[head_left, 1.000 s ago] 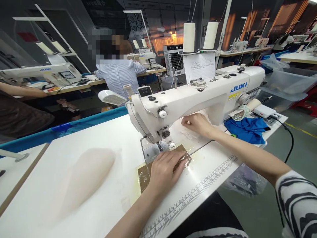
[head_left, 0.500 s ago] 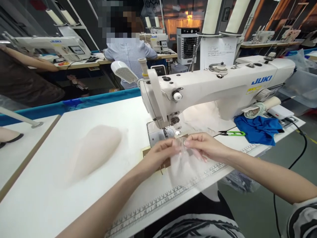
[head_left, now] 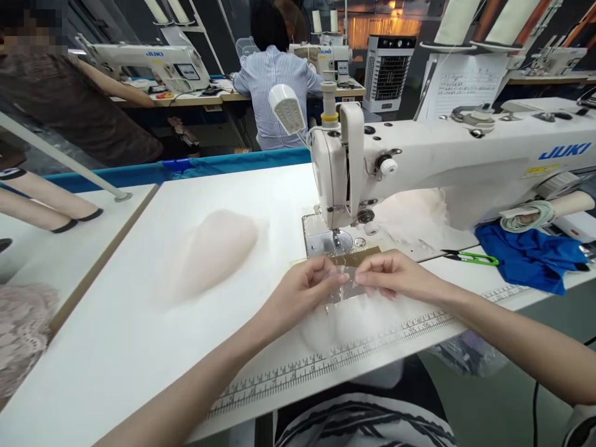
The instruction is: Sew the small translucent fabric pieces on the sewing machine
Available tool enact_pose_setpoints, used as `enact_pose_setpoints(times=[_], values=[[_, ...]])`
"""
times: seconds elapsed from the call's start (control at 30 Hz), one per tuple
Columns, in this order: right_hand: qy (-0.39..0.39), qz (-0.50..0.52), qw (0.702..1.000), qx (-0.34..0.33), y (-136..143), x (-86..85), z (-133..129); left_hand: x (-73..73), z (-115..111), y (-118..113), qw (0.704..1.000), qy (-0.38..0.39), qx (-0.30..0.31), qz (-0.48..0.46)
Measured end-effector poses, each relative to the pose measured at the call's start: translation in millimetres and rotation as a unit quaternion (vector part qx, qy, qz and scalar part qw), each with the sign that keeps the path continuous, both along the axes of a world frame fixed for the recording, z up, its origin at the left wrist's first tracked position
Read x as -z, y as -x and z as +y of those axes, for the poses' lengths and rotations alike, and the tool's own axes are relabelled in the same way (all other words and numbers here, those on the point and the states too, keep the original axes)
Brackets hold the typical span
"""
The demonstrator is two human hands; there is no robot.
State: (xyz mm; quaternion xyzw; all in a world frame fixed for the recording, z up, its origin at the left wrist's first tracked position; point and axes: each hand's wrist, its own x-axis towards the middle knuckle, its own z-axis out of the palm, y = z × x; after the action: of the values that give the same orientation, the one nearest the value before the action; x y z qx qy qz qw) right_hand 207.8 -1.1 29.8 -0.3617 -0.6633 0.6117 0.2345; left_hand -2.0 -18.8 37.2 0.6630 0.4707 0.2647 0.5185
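In front of the needle plate (head_left: 319,241) of a white JUKI sewing machine (head_left: 419,146), both hands hold a thin, see-through pale fabric (head_left: 342,320). My left hand (head_left: 305,282) pinches it between thumb and fingertips. A short gap to the right, my right hand (head_left: 398,273) pinches it too. The fabric hangs toward the ruler-marked table edge, and its outline is hard to make out against the white top. Behind the fingers lies a brown strip (head_left: 361,256) beside the plate.
Left of the machine lies a sheer beige fabric piece (head_left: 223,248). More pale fabric (head_left: 410,211) sits under the machine arm. To the right are green-handled thread snips (head_left: 477,257) and a blue cloth (head_left: 531,251). Two people (head_left: 279,93) sit beyond the blue-edged table.
The view has swung left, so the machine appears farther right. My fingertips have drawn slightly apart, and the bunched fabric between them now hangs flatter and shows less.
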Motion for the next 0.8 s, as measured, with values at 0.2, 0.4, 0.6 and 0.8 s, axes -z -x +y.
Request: enact_pose_setpoints(times=[0.2,0.4,0.6,0.8], values=[[-0.042,-0.127,0.989,-0.061,5,-21.0,23,5.1,6,3,0.983,-0.141,-0.014,0.117],[-0.033,-0.096,0.994,-0.034,17,-10.7,34,10.9,8,8,0.961,-0.196,-0.034,0.191],[-0.198,-0.091,0.976,0.026,22,13.3,24,36.6,8,14,0.922,-0.333,-0.028,0.196],[-0.329,-0.055,0.942,0.035,23,23.8,15,41.4,6,18,0.877,-0.444,-0.032,0.18]])
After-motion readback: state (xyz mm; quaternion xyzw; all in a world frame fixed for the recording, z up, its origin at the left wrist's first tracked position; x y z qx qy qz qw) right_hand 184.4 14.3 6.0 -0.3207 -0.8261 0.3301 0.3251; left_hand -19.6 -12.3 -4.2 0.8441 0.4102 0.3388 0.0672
